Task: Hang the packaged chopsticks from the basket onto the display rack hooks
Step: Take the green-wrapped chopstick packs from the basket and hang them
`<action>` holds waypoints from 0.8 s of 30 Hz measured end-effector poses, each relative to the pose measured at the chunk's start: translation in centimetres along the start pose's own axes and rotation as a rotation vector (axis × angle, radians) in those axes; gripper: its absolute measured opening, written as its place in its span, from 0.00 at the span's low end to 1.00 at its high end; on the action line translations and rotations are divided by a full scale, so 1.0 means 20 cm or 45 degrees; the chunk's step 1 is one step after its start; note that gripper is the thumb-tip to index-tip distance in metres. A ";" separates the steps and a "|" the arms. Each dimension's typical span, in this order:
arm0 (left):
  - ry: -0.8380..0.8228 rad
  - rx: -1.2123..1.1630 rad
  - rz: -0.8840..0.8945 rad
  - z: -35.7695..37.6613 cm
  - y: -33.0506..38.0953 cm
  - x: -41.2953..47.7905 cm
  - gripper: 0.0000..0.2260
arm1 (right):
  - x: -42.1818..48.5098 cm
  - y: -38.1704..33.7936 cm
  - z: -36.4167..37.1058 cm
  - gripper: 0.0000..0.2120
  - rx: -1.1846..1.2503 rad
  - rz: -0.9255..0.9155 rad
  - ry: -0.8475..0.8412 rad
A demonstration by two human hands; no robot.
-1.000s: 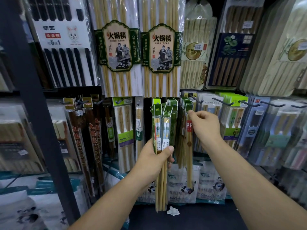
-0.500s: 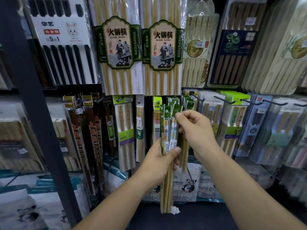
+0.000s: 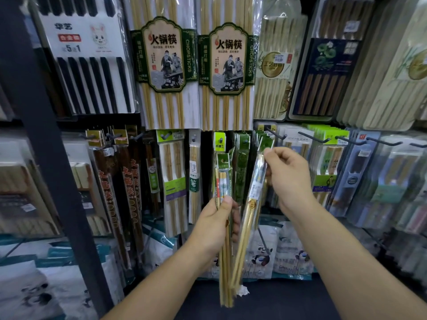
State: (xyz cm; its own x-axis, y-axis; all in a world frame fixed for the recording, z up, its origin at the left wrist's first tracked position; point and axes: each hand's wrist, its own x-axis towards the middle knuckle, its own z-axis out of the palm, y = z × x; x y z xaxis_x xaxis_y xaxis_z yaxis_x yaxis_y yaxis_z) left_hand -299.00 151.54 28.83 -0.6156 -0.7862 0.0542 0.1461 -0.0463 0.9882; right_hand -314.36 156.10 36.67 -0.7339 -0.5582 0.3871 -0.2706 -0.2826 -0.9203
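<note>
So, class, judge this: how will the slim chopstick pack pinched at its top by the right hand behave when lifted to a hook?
Probably stiff: the slim pack runs straight, though tilted, while the right hand pinches only its top. Likely light, since the fingers alone seem to carry it. Its glossy film may slip.

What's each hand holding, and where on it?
Left hand grips the chopstick bundle mid-length; right hand pinches a single pack near its top.

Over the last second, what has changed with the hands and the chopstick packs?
The right hand left the rack, pinched one pack at its top and drew it out of the bundle, tilting it rightward. The left hand still grips the bundle; the hung packs look unchanged.
</note>
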 end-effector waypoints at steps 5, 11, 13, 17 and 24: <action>-0.067 0.005 0.023 -0.01 0.01 0.00 0.14 | 0.10 -0.01 -0.02 0.13 -0.110 -0.018 0.087; -0.096 -0.016 0.036 0.01 0.03 -0.01 0.14 | 0.13 0.01 -0.02 0.13 -0.147 -0.034 0.109; -0.100 -0.017 0.039 0.01 0.03 0.00 0.14 | 0.14 0.02 -0.02 0.13 -0.152 -0.040 0.118; -0.108 -0.009 0.057 0.01 0.03 -0.01 0.13 | 0.17 0.04 -0.01 0.14 -0.250 -0.054 0.127; -0.151 -0.037 0.138 0.00 0.05 0.00 0.12 | 0.13 0.08 -0.03 0.16 -0.251 -0.015 0.206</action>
State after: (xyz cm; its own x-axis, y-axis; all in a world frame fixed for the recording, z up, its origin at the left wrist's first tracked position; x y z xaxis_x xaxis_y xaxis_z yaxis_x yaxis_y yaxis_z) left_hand -298.75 151.50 29.71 -0.6818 -0.7094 0.1786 0.2379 0.0158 0.9712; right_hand -317.06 154.70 36.11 -0.8159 -0.4189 0.3986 -0.3843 -0.1222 -0.9151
